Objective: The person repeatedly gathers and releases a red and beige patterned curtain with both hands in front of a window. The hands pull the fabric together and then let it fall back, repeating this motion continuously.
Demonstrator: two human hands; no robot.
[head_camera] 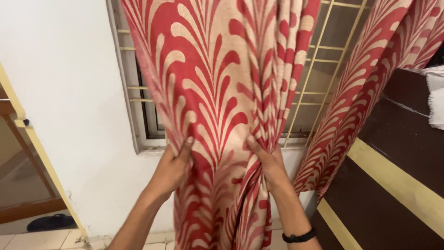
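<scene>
The person stands at a window, both hands on the near curtain (217, 92), a red panel with a cream feather pattern that hangs in front of the window grille (319, 60); the left hand (173, 166) grips the panel's left edge, its fingers (187, 143) closed around a bunched fold, thumb uppermost; the right hand (268, 162) pinches the gathered pleats at the panel's right side, fingers shut tight on the cloth, a black wristband (299, 237) on that wrist. A second curtain (365, 92) of the same pattern hangs further right, beside a dark brown cabinet (397, 153) with yellow stripes; a dark slipper (48, 222) lies on the tiled floor by the doorway at left. To handle the cloth well, it seems wise to keep both grips level and draw evenly, so the fabric moves along its top without dragging or twisting the pleats.
</scene>
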